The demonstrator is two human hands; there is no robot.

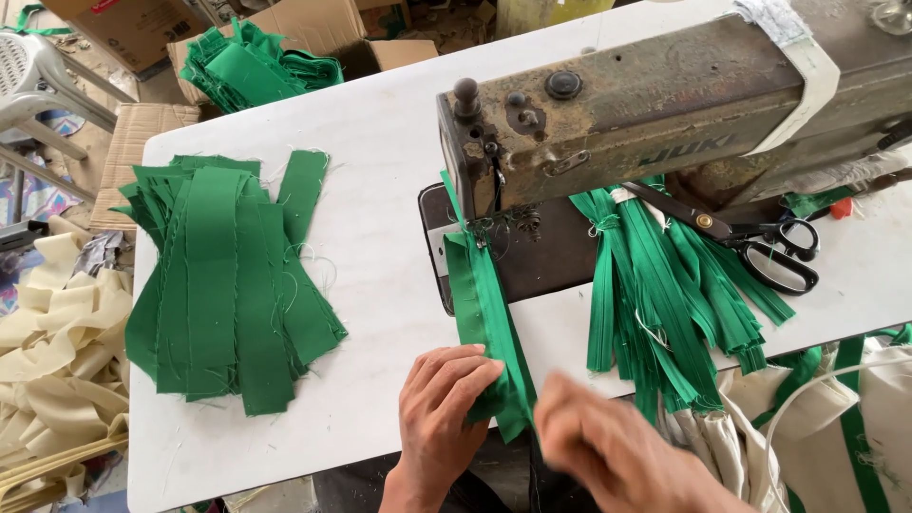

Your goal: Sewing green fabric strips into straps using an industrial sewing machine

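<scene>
A green fabric strip [480,304] runs from under the presser foot of an old, worn sewing machine [665,104] toward me. My left hand [442,404] rests flat on the strip's near end, fingers pressing its left edge by the table front. My right hand [608,446] is blurred just right of the strip, fingers loosely curled, and I cannot tell if it touches the fabric. A bundle of green zippers [665,294] lies fanned out to the right of the needle.
A pile of green fabric strips [228,285] lies on the white table [380,171] at left. Black scissors [760,242] rest by the machine base. Cream fabric [52,332] heaps off the left edge; more green strips [252,66] sit in a cardboard box behind.
</scene>
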